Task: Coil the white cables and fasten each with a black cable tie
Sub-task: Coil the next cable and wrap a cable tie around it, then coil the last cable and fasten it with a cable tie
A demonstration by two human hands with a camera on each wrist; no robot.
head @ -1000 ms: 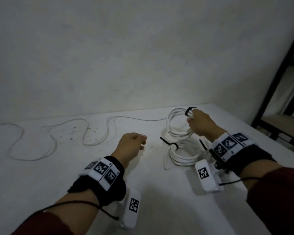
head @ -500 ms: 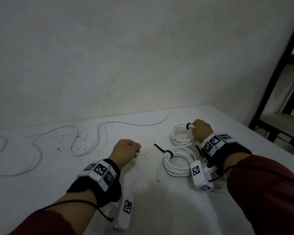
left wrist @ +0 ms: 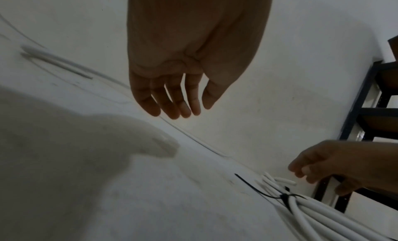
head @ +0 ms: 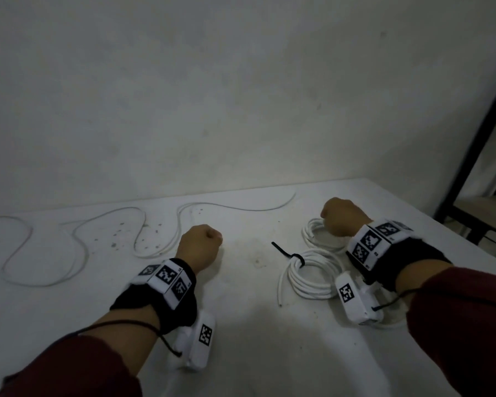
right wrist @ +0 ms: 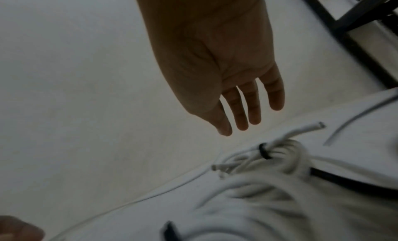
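Two white cable coils lie on the table at the right. The near coil (head: 309, 277) carries a black tie (head: 294, 257) with a long tail. The far coil (head: 317, 233) lies partly under my right hand (head: 341, 220). In the right wrist view that hand (right wrist: 241, 118) hovers with relaxed fingers above the far coil (right wrist: 286, 152) and its black tie (right wrist: 264, 151), holding nothing. A loose white cable (head: 155, 242) snakes across the left and back of the table. My left hand (head: 201, 247) rests near the table's middle, and its fingers (left wrist: 178, 107) hang loosely and hold nothing.
The white table (head: 241, 325) meets a pale wall at the back. A black metal shelf frame (head: 470, 156) stands past the table's right edge. Small dark specks dot the table near the loose cable.
My right hand brought the far coil down from the air onto the table beside the near coil and let it go. The left hand stayed in place.
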